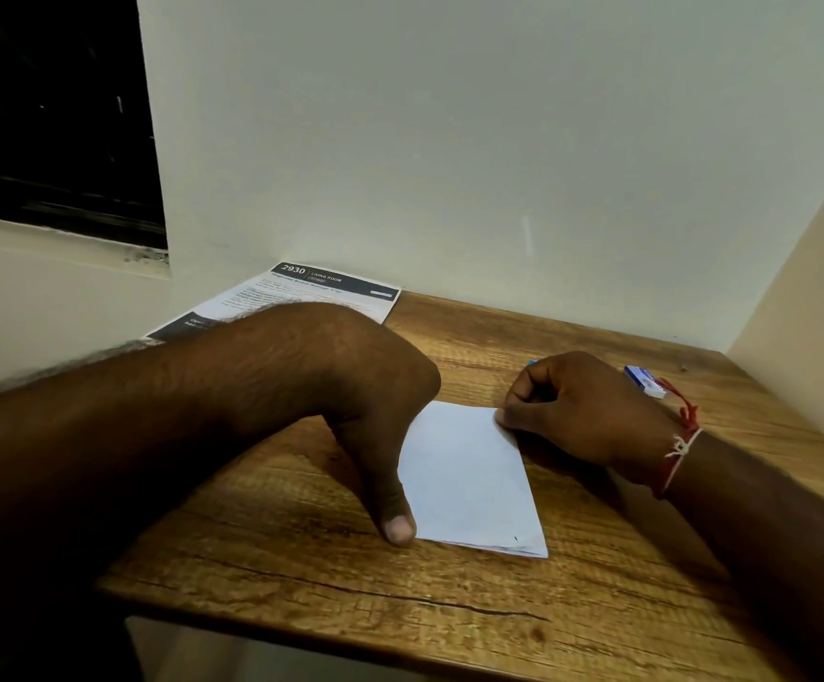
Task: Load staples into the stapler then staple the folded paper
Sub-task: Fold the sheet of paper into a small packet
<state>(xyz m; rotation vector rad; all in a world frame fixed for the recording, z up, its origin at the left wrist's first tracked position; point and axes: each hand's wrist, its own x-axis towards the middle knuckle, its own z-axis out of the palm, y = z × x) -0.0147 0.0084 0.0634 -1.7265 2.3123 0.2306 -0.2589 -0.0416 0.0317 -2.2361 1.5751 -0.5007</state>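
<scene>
A folded white paper (469, 479) lies flat on the wooden table (301, 558). My left hand (370, 406) arches over the paper's left edge, its thumb tip touching the near left corner; its fingers are hidden behind the hand. My right hand (577, 411) sits at the paper's far right corner with its fingers curled round a small thing, seemingly the stapler (532, 361). Only a blue tip of the stapler peeks out beyond the knuckles. A blue and white staple box (645, 381) lies on the table just behind my right wrist.
A printed sheet (331, 287) with a dark header lies at the table's far left corner. Walls close the table in at the back and on the right. A dark window (50, 115) is at the upper left. The table's front edge is near me.
</scene>
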